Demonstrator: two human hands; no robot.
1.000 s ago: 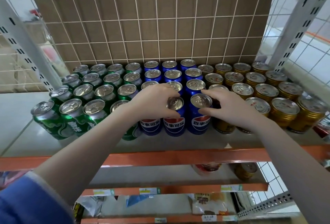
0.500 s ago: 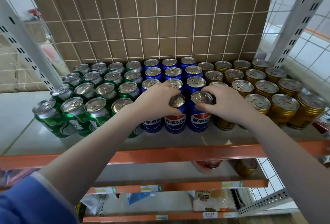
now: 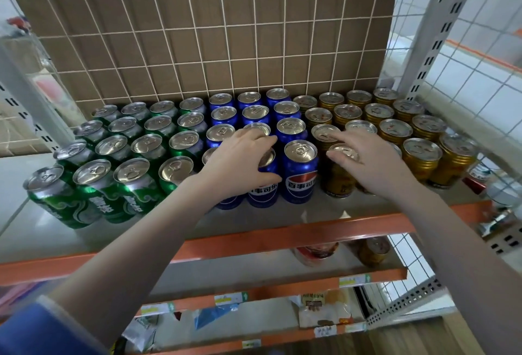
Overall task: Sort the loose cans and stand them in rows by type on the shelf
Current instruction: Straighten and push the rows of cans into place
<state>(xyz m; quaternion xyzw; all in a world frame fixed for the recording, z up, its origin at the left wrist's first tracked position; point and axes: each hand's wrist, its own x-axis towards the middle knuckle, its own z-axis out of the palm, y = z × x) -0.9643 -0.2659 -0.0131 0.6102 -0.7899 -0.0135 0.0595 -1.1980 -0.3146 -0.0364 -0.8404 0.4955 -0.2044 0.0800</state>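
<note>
Three blocks of upright cans stand in rows on the grey shelf [image 3: 254, 220]: green cans [image 3: 127, 176] on the left, blue Pepsi cans [image 3: 299, 173] in the middle, gold cans [image 3: 421, 156] on the right. My left hand [image 3: 240, 165] grips the middle front blue can [image 3: 264, 193], with fingers over its lid and the thumb across its front. My right hand [image 3: 370, 162] rests on the front gold cans, fingertips on the lid of the front-left gold can [image 3: 337, 182]. It hides the gold can beneath its palm.
A wire grid backed by cardboard [image 3: 226, 43] closes the back of the shelf. White uprights stand at the left [image 3: 28, 94] and the right [image 3: 432, 24]. The orange front rail [image 3: 353, 227] edges the shelf. The lower shelf holds a loose gold can [image 3: 372, 251] and snack packets [image 3: 324, 309].
My right hand has left the front-right blue can and moved right onto the front gold cans. My left hand stays on the front blue cans. The view has shifted slightly.
</note>
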